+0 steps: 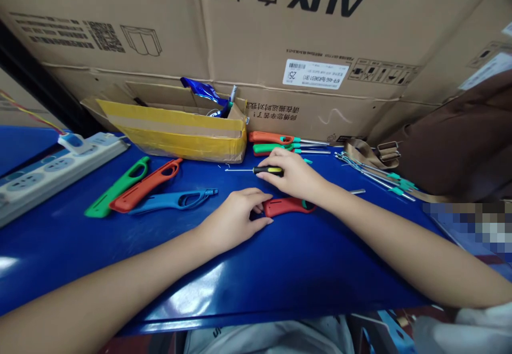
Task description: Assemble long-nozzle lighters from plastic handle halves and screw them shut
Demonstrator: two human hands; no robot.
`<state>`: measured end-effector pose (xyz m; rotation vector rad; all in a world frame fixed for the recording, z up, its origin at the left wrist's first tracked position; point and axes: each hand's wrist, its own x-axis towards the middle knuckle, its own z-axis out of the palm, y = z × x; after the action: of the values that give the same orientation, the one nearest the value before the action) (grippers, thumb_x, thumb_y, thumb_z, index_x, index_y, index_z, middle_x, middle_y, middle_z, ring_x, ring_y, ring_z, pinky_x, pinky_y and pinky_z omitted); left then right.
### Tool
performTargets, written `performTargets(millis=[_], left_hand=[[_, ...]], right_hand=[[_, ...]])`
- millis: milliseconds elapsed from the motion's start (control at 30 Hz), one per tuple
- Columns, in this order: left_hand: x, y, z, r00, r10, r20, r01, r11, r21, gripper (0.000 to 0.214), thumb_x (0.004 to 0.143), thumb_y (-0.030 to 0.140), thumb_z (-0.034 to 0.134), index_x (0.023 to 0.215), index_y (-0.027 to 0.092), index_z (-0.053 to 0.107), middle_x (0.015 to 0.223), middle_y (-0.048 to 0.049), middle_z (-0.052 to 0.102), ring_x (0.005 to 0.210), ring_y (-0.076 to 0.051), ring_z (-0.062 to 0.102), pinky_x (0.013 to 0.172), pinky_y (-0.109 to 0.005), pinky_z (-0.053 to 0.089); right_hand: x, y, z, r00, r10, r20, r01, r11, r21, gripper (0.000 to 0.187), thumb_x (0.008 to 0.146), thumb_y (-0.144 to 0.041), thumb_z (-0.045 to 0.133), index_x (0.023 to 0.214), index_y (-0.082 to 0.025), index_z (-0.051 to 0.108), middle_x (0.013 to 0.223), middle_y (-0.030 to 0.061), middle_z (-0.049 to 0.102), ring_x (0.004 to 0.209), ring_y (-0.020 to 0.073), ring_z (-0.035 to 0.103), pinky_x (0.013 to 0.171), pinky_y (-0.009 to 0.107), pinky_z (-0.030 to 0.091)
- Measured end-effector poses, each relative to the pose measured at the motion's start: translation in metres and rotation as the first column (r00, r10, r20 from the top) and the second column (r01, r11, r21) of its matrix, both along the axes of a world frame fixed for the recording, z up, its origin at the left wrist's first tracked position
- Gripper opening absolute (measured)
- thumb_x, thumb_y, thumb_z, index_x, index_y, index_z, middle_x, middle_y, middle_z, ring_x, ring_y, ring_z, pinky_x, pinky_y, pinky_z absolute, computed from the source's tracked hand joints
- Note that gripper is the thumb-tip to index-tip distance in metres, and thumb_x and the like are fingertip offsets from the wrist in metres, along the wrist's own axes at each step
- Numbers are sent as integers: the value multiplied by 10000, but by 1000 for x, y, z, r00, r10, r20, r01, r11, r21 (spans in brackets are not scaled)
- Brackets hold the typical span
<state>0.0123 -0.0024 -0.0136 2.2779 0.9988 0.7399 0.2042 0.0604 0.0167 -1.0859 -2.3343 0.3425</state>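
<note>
My right hand (294,174) grips a small screwdriver (268,170) with a black and yellow handle, its thin shaft pointing left over the blue table (320,268). My left hand (236,218) holds the left end of a red plastic lighter body (287,206), which lies on the table just below my right hand. To the left lie a green lighter body (118,188), an orange one (146,185) and a blue one (172,201). Behind my right hand are orange and green lighters with metal tubes (288,144), partly hidden by my fingers.
A white power strip (60,175) lies at the left. A cardboard box with yellow tape (172,130) stands behind the lighters, with a blue foil bag (204,91) in it. Metal rods with teal parts (376,175) lie at the right, near brown fabric (452,135).
</note>
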Motion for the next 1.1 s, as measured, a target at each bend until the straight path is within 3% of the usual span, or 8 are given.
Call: performTargets(millis=[100, 200, 267, 333, 433, 500, 900, 1100], left_hand=[[2, -2, 0, 998, 4, 68, 1, 998, -64, 355, 829, 130, 760, 1182, 155, 729, 1073, -78, 749, 848, -170, 733, 824, -304, 621], [5, -3, -3, 981, 31, 190, 6, 981, -194, 344, 819, 141, 741, 1163, 163, 743, 1104, -88, 757, 894, -187, 748, 867, -331, 630], [8, -5, -6, 964, 70, 258, 10, 955, -297, 348, 806, 154, 740, 1154, 158, 747, 1136, -99, 756, 935, -197, 753, 905, -349, 628], [10, -6, -7, 941, 132, 311, 0, 921, -390, 357, 799, 171, 743, 1155, 143, 743, 1174, -118, 753, 991, -211, 749, 955, -371, 614], [12, -5, -5, 884, 244, 398, -9, 861, -509, 368, 801, 187, 745, 1163, 123, 729, 1176, -137, 759, 1008, -219, 744, 975, -393, 603], [11, -3, -1, 839, 314, 445, -6, 822, -570, 379, 792, 186, 760, 1163, 118, 724, 1154, -135, 768, 982, -212, 744, 964, -384, 602], [14, -5, 11, 622, 540, 567, 134, 640, -756, 314, 788, 232, 837, 1087, 156, 778, 981, -74, 807, 822, -152, 751, 829, -269, 611], [14, -2, 9, 606, 571, 554, 151, 601, -785, 251, 778, 321, 857, 954, 149, 809, 889, -76, 802, 732, -140, 727, 752, -258, 609]], right_hand=[[18, -14, 12, 981, -65, -183, 60, 998, -33, 125, 853, -243, 745, 949, -164, 756, 974, 61, 714, 919, 198, 668, 894, 356, 497], [37, -32, 22, 905, -224, -362, 133, 956, -261, 136, 822, -275, 768, 924, -193, 732, 867, 13, 708, 741, 148, 638, 713, 298, 501], [46, -43, 25, 785, -342, -516, 81, 883, -462, 222, 797, -347, 805, 936, -202, 712, 665, -45, 594, 492, 80, 461, 479, 232, 364], [51, -49, 25, 634, -435, -639, 14, 833, -553, 287, 736, -356, 861, 912, -194, 703, 564, -83, 472, 436, 52, 338, 409, 205, 255], [54, -50, 19, 440, -506, -742, -31, 817, -576, 323, 681, -364, 902, 826, -179, 681, 576, -71, 465, 462, 42, 318, 394, 183, 234], [56, -48, 14, 387, -535, -751, -24, 808, -588, 338, 678, -384, 898, 789, -182, 651, 608, -50, 512, 460, 37, 324, 388, 175, 237], [60, -45, -3, 468, -582, -666, -50, 734, -677, 212, 726, -290, 820, 767, -195, 635, 494, -78, 462, 375, 20, 258, 361, 169, 236], [60, -47, -2, 467, -584, -664, -50, 732, -680, 201, 721, -289, 808, 756, -194, 635, 505, -63, 499, 370, 18, 260, 360, 173, 238]])
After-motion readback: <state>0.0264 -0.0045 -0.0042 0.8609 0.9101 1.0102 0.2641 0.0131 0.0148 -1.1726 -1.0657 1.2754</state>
